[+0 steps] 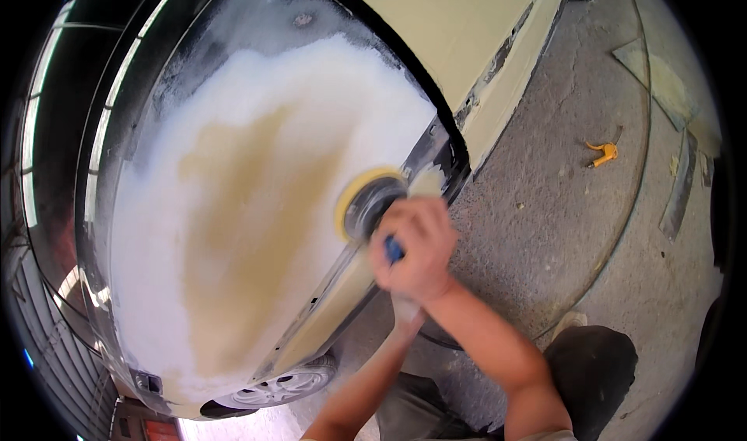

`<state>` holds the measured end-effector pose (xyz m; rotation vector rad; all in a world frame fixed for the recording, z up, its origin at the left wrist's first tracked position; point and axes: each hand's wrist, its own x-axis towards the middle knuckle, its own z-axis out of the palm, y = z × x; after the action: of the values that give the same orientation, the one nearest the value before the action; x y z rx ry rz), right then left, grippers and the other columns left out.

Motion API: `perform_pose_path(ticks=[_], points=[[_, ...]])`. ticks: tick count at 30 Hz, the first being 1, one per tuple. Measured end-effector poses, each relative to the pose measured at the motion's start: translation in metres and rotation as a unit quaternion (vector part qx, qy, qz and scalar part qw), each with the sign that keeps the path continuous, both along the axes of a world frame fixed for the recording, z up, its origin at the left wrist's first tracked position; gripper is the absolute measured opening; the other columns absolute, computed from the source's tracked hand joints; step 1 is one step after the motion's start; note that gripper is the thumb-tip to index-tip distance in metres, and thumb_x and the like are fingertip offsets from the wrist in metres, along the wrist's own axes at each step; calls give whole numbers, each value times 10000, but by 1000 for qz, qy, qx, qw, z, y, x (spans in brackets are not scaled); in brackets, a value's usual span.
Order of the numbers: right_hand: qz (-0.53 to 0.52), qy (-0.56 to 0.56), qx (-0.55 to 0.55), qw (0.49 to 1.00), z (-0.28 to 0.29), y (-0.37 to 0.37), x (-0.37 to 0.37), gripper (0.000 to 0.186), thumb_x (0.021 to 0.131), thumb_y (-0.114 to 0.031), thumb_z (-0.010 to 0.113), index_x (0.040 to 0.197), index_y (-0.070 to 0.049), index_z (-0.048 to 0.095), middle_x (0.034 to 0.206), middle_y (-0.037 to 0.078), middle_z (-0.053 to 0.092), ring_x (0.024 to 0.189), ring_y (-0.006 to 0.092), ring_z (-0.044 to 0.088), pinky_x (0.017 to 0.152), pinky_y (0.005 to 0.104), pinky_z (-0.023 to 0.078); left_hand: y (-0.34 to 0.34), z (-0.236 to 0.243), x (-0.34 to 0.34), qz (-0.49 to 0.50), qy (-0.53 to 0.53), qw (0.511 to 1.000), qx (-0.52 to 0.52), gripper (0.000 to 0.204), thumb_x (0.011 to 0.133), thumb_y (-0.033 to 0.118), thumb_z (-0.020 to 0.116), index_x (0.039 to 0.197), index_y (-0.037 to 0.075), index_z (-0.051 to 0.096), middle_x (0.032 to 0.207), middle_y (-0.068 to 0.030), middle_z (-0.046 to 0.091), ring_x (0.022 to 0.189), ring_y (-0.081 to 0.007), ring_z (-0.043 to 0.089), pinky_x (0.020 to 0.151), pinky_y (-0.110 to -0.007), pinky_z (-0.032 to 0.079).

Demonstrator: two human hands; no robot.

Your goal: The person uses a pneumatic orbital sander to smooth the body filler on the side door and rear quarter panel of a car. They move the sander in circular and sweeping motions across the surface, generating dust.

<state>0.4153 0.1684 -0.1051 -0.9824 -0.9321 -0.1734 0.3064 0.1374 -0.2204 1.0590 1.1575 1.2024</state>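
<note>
A round power sander (372,207) with a yellow-edged pad rests against the car panel (233,231), close to its edge. The panel bears white and tan sanded filler, with dark grey paint at its far end. My right hand (420,242) is closed over the sander, fingers wrapped on its top and slightly blurred. A blue part shows beside the palm. From below, my left hand (406,310) meets the tool at its rear; the right hand covers most of its fingers, and it appears to grip the sander's handle end.
Beyond the dark door gap lies another beige panel (436,28). A wheel (280,386) shows low down. On the concrete floor at right are a yellow air blow gun (603,154), a dark hose (632,207), and flat scraps (678,188). My knee (595,375) is at lower right.
</note>
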Motion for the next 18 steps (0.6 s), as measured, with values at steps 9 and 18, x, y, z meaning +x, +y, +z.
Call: perform_pose_path(ticks=[9, 18], points=[[-55, 58, -19, 997, 11, 31, 63, 174, 698, -68, 711, 850, -113, 641, 954, 72, 657, 909, 324, 601, 785, 421, 530, 40, 15, 21, -95, 375, 917, 100, 264, 925, 173, 667, 757, -31, 670, 604, -35, 654, 649, -139, 634, 585, -364, 487], [11, -24, 0, 1000, -8, -2, -2, 152, 694, -92, 710, 818, -146, 640, 972, 43, 653, 906, 306, 634, 776, 385, 548, 18, -53, -50, -110, -129, 983, -67, 407, 993, 163, 657, 1362, 50, 529, 1274, -44, 609, 1114, -168, 616, 929, -325, 526]])
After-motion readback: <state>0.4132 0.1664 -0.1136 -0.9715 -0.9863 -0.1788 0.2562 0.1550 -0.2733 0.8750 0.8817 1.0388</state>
